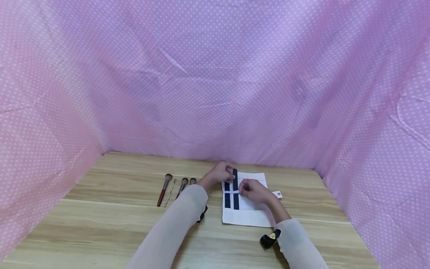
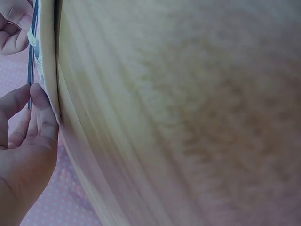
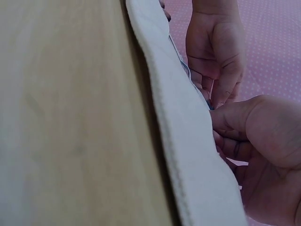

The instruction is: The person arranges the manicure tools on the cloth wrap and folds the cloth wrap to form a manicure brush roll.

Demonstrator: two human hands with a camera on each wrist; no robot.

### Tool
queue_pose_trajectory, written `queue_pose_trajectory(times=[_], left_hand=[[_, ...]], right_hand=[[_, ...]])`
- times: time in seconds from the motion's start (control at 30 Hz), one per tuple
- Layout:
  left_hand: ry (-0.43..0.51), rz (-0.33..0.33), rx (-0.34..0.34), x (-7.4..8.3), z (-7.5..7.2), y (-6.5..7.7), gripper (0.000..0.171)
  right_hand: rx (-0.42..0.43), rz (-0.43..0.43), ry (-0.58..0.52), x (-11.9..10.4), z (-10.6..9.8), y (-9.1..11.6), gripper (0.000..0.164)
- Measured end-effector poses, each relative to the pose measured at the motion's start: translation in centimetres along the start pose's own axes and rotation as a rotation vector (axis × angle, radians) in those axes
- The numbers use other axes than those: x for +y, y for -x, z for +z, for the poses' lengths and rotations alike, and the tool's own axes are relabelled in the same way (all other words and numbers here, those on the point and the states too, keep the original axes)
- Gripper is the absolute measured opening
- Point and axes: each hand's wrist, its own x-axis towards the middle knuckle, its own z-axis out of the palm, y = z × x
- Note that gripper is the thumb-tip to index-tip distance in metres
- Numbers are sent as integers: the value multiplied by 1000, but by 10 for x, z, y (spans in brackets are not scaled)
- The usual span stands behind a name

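A white fabric brush roll (image 1: pixel 248 218) lies unfolded on the table. Two flat black nail files sit upright in it under a white elastic band (image 1: pixel 236 192). My left hand (image 1: pixel 221 173) pinches the upper part of the right-hand nail file (image 1: pixel 236 198) between thumb and fingers; the left-hand nail file (image 1: pixel 227 201) lies beside it. Close to the band, with fingers curled, my right hand (image 1: pixel 256 191) pinches the elastic next to the held file. In the left wrist view, the thin edge of the file (image 2: pixel 30 70) runs up from the left fingertips.
Left of the roll, makeup brushes lie on the wooden table (image 1: pixel 100 224), among them a large one (image 1: pixel 164 189) with a reddish handle. A thin metal tool (image 1: pixel 170 192) is beside it. A snap tab (image 1: pixel 277 194) sticks out at the roll's right. Pink dotted cloth (image 1: pixel 215 112) surrounds the table.
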Motion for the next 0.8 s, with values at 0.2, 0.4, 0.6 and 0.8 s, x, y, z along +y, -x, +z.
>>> queue_pose_trajectory(times=[0.2, 0.4, 0.6, 0.8], left_hand=[[10, 9, 22, -1, 3, 0, 43], [13, -3, 30, -1, 4, 0, 44], [19, 0, 34, -3, 4, -2, 42], [46, 17, 13, -6, 2, -1, 45]], right_hand=[[4, 5, -4, 0, 1, 0, 9], [9, 3, -1, -1, 0, 0, 10], [7, 17, -3, -1, 0, 0, 10], [6, 19, 3, -2, 1, 1, 11]])
